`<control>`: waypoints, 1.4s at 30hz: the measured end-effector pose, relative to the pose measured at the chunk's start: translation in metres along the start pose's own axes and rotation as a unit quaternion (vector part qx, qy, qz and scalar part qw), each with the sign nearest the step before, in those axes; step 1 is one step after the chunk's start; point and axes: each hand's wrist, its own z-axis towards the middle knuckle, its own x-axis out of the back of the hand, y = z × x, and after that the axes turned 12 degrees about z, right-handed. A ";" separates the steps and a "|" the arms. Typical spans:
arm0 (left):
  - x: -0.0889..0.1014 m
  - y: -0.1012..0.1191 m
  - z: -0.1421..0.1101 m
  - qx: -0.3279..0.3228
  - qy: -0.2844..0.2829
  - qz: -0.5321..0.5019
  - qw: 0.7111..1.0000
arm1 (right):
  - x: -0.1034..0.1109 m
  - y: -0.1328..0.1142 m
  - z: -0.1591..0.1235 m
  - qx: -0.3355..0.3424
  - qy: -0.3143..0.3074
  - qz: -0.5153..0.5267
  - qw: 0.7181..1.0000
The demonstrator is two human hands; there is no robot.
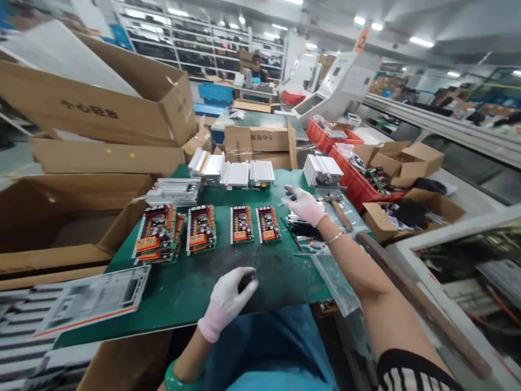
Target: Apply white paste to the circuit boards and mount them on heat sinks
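Note:
My left hand (227, 302), in a white glove with a pink cuff, hangs low over the green work mat (203, 282) with its fingers curled around a small dark object (246, 282). My right hand (303, 205), gloved the same way, is open with its fingers spread above the mat. Nearest to it lie a heap of black strips (303, 228) and a wooden-handled hammer (341, 213). Several circuit boards with orange parts (241, 225) sit in a row on the mat, and a stack of them (158, 234) is at the row's left end.
White finned metal housings (236, 174) line the mat's far edge, with a grey metal casing (174, 191) at its left. Red crates (352, 176) and cardboard boxes (101, 108) surround the bench. A clear plastic bag (336, 283) hangs over the mat's right edge.

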 end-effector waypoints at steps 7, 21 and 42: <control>0.005 0.002 -0.007 -0.026 0.048 0.052 0.997 | -0.046 -0.013 0.110 -0.025 -0.037 -0.160 0.986; 0.010 0.005 -0.006 -0.040 0.041 0.050 0.997 | -0.018 -0.023 0.134 0.057 -0.086 -0.272 0.957; -0.012 0.031 -0.047 -0.170 0.219 0.210 0.938 | -0.060 -0.043 -0.202 -0.330 -0.116 0.511 0.785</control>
